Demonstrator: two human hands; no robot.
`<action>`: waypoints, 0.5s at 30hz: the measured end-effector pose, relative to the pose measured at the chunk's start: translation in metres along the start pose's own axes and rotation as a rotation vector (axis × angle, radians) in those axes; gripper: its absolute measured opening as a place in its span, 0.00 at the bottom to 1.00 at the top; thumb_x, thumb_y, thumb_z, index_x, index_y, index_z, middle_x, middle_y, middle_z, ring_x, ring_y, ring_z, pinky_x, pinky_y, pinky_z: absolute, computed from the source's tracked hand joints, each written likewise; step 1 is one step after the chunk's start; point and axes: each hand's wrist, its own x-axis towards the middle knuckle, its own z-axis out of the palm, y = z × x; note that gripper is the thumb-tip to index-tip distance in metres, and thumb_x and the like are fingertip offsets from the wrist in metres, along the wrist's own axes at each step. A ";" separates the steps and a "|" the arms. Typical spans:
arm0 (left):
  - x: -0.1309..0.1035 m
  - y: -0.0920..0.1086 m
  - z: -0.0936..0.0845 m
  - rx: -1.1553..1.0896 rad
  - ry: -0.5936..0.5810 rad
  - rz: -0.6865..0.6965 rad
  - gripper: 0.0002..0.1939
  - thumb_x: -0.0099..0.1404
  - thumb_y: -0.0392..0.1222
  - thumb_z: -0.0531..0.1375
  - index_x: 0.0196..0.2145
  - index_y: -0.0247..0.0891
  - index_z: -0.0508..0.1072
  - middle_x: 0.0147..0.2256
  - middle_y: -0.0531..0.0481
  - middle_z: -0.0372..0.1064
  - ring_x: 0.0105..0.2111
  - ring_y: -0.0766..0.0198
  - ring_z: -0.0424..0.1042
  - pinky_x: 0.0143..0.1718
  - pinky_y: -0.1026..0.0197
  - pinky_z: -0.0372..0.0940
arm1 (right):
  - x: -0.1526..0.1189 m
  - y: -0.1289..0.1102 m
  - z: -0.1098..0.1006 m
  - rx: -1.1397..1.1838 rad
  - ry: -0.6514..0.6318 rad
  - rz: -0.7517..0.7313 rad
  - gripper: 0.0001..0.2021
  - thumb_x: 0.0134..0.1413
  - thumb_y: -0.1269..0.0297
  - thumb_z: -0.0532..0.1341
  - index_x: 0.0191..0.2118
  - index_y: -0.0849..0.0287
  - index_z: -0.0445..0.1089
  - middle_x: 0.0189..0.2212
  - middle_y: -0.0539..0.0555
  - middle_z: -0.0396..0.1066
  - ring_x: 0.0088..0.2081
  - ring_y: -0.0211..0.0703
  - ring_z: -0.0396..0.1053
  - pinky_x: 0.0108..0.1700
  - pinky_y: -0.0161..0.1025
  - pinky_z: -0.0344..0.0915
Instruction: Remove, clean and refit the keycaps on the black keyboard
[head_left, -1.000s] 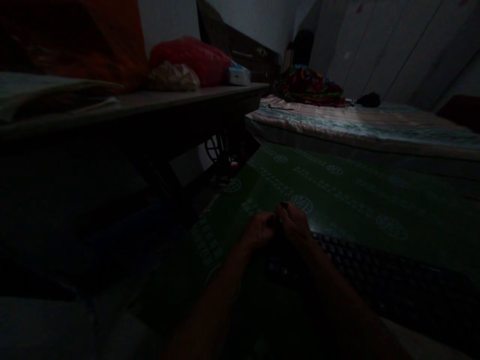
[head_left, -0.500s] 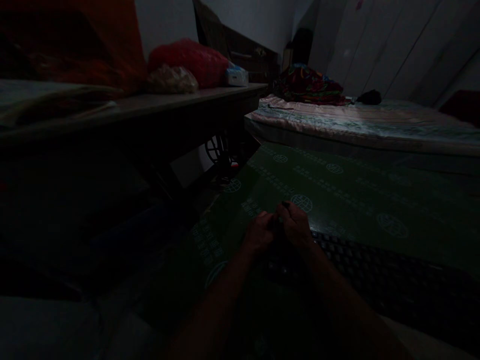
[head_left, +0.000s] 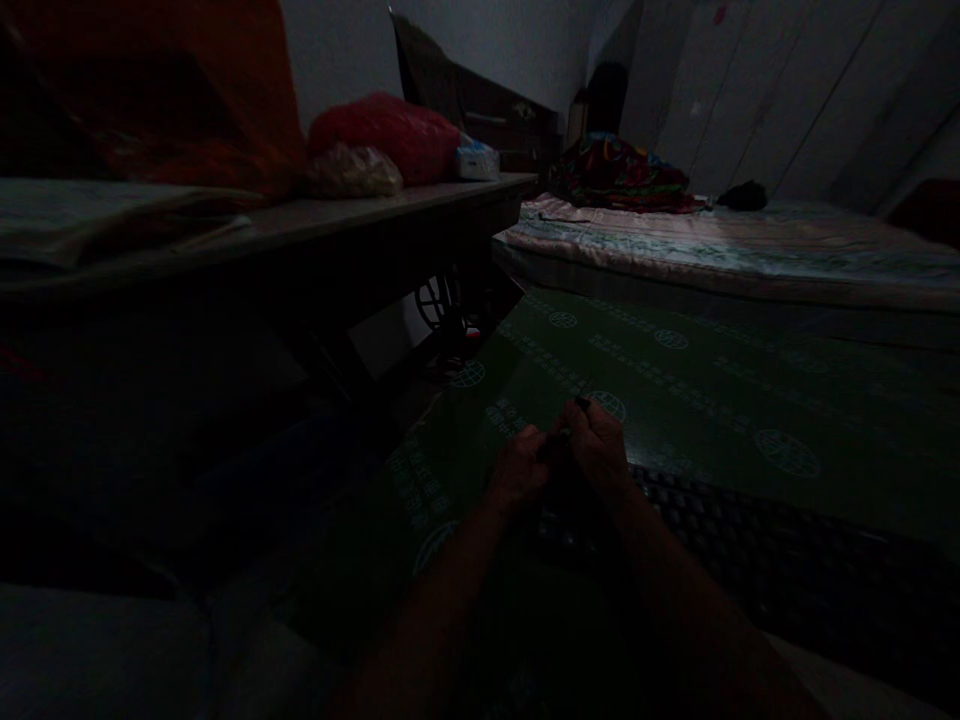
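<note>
Close together over the left end of a black keyboard (head_left: pixel 720 520), my left hand (head_left: pixel 519 468) and my right hand (head_left: pixel 600 445) are both closed. From the top of my right hand's fist pokes a small dark tip (head_left: pixel 582 403), part of a thin dark object too dim to name. My left hand's fingers are curled on something small and dark between the hands, which the gloom hides. Beneath the keyboard is a green board (head_left: pixel 525 350) printed with pale globes and lettering.
A table (head_left: pixel 420 200) at the left bears a red plastic bag (head_left: pixel 382 135), a clear bag (head_left: pixel 356 172), a small white-and-blue box (head_left: pixel 477 160) and papers (head_left: pixel 112 215). Behind the board stands a bed (head_left: pixel 720 235) with a patterned red cloth (head_left: pixel 619 175). The room is very dark.
The view has shifted slightly, so the table and bags sit a little lower. My hands stay together, with the right one moved a touch to the right. The picture is darker.
</note>
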 end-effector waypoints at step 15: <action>0.002 0.007 -0.003 -0.041 0.084 -0.085 0.03 0.52 0.36 0.61 0.27 0.37 0.71 0.28 0.54 0.64 0.31 0.65 0.66 0.32 0.63 0.60 | 0.002 0.006 0.001 0.144 0.017 0.158 0.22 0.55 0.44 0.53 0.24 0.58 0.66 0.17 0.46 0.63 0.19 0.34 0.59 0.20 0.31 0.53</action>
